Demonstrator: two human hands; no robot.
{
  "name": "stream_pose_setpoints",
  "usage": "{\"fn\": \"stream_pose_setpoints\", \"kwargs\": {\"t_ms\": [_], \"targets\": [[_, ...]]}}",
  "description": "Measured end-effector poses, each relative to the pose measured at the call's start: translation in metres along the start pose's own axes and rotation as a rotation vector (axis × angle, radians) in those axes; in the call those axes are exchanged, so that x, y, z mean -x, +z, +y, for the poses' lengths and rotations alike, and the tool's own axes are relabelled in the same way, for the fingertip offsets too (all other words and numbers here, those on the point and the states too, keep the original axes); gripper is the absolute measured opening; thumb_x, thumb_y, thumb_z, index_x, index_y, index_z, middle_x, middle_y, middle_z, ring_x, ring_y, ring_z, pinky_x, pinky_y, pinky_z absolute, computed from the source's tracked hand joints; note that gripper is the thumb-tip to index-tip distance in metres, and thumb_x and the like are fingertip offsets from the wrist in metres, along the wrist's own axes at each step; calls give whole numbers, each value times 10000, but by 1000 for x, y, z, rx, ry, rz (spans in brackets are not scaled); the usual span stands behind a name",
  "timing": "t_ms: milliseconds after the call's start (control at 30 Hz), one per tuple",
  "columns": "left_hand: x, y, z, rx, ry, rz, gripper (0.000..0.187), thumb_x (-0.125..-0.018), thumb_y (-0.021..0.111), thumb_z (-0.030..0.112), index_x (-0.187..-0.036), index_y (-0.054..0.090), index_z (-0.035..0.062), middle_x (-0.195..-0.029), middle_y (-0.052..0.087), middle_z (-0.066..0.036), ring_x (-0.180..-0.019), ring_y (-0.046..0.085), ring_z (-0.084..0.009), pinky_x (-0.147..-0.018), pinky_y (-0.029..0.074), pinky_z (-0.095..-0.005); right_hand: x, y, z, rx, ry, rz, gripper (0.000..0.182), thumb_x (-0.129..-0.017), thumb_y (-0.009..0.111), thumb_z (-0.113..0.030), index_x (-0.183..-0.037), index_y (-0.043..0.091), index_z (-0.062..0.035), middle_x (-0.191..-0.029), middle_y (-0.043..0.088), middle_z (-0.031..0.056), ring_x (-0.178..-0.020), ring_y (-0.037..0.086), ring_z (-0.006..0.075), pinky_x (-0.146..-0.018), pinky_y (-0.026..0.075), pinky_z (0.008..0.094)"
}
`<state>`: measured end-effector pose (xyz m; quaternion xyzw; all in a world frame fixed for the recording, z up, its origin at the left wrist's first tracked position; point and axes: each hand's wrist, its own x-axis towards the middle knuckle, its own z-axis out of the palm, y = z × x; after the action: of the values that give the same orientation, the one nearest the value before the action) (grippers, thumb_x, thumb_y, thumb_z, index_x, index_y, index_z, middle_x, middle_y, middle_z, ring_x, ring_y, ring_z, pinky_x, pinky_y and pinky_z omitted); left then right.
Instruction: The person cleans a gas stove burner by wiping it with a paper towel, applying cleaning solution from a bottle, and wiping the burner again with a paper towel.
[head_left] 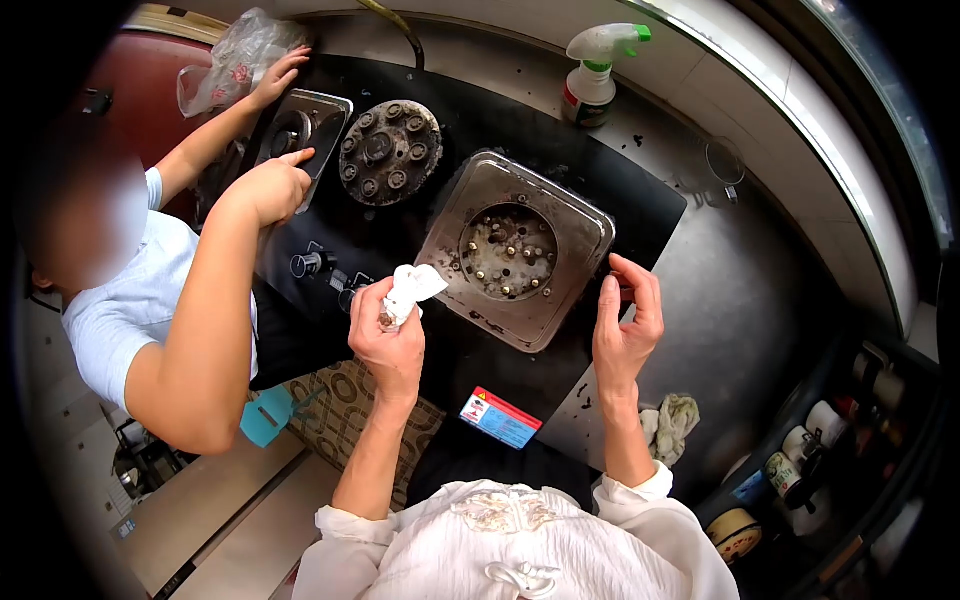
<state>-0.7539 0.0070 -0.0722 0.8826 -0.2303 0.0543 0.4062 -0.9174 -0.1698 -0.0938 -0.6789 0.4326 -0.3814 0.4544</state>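
A crumpled white paper tissue (408,290) with a brown smudge is pinched in my left hand (388,345), near the left edge of a square metal drip tray (462,215). Through the round opening of this grimy tray shows a gas burner base (508,250) with several small brass nozzles. My right hand (630,325) is half curled at the tray's right corner, thumb and fingers apart, holding nothing. Beneath lies the black glass cooktop (665,212). Left of the tray, a dirty round burner head (390,152) rests on the glass.
At left, another person (150,300) reaches over a second burner tray (335,110). A spray bottle (590,80) stands behind. On the steel counter (730,310) at right lies a rag (675,425); a clear glass (722,165) is farther back. Jars (785,475) fill the lower right.
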Motion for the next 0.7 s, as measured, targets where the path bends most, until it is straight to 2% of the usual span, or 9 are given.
{"fn": "stream_pose_setpoints", "kwargs": {"t_ms": [67,100,167,267,333,367,400,500,700], "targets": [[-19,9,8,-143,268,-9,260,-761,770,-48,-1000,682,3,-938,675,-94,-869,643,-241,-782,503,-337,6,4,8,115,-74,5,265,-911,660,19,-1172,694,-16,-1229,647,139,-1081,623,259,-929,499,365],[-25,19,12,-163,290,-22,282,-723,779,-35,-983,687,24,-925,671,-101,-865,618,-304,-815,476,-380,11,7,9,118,-75,-3,265,-911,660,19,-1172,694,-16,-1229,647,139,-1081,623,259,-929,499,365],[-34,35,12,-144,312,-66,264,-734,799,-3,-972,694,44,-903,671,-75,-860,623,-281,-794,455,-373,21,12,12,221,-99,56,360,-878,669,16,-1236,667,-28,-1392,554,165,-1272,518,351,-1070,413,445],[-44,49,17,-127,360,-75,279,-715,790,11,-973,713,83,-910,668,-27,-868,619,-247,-788,430,-366,36,11,24,242,-99,64,439,-852,678,13,-1286,640,-38,-1478,477,174,-1372,430,395,-1126,359,491],[-50,52,19,-82,299,-69,273,-723,785,10,-975,713,83,-918,674,-25,-875,624,-248,-803,426,-363,42,11,30,272,-95,81,455,-849,678,14,-1299,630,-38,-1486,469,176,-1391,414,400,-1137,349,498],[-53,52,22,-94,311,-31,260,-743,779,-14,-982,708,60,-924,676,-56,-839,636,-273,-769,463,-371,45,11,32,297,-97,97,472,-847,678,15,-1312,621,-38,-1494,460,178,-1409,398,405,-1148,340,505],[-55,54,27,45,227,-12,251,-759,775,-39,-982,680,29,-907,662,-94,-786,640,-301,-704,501,-380,47,11,33,298,-87,104,472,-847,678,15,-1312,621,-38,-1494,460,178,-1409,398,405,-1148,340,505],[-60,56,29,-32,350,19,254,-762,772,-56,-954,621,13,-871,636,-112,-762,653,-313,-673,526,-371,52,13,35,338,-74,86,512,-845,677,13,-1347,587,-23,-1527,413,181,-1431,360,422,-1164,312,519],[-64,73,34,-46,508,-225,287,-712,725,-57,-975,664,41,-905,680,-101,-799,691,-319,-694,557,-384,52,15,39,337,-61,72,498,-853,675,-3,-1343,587,-15,-1524,404,193,-1440,337,429,-1168,305,525]]}}
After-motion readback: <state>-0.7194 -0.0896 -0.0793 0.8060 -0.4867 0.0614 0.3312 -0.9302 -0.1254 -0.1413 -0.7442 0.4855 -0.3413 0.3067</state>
